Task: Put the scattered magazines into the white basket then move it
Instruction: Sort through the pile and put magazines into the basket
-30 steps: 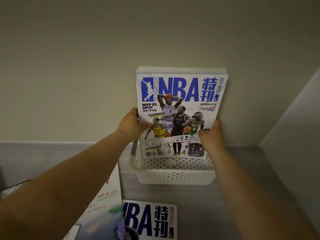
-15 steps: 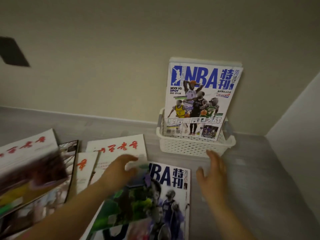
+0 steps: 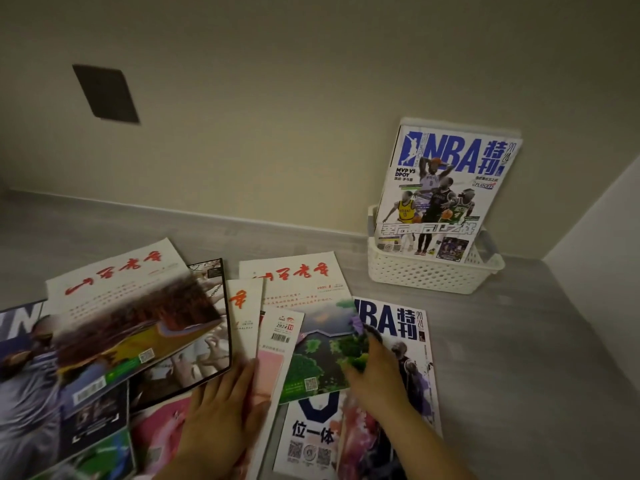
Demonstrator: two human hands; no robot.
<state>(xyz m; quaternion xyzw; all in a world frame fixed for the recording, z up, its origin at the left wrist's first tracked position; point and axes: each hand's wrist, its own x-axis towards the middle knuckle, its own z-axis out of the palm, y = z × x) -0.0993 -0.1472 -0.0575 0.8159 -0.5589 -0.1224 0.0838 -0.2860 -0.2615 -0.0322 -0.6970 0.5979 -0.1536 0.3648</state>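
Observation:
A white perforated basket [image 3: 429, 275] stands on the grey floor by the wall at the right. An NBA magazine [image 3: 446, 188] stands upright in it, leaning on the wall, with more magazines behind it. Several magazines lie scattered and overlapping on the floor in front of me. My left hand [image 3: 221, 410] rests flat, fingers apart, on a pink-covered magazine [image 3: 273, 372]. My right hand [image 3: 375, 372] lies on a green landscape magazine [image 3: 322, 355], fingers at its right edge, over a second NBA magazine [image 3: 398, 327].
A magazine with red calligraphy [image 3: 121, 282] and a dark sports magazine [image 3: 194, 348] lie at the left. A dark wall plate [image 3: 105, 93] is on the beige wall. A white panel [image 3: 602, 230] closes the right side. Bare floor lies right of the pile.
Both hands let go of the NBA magazine, which now stands in the basket, and came down onto the scattered pile. My view turned left and down.

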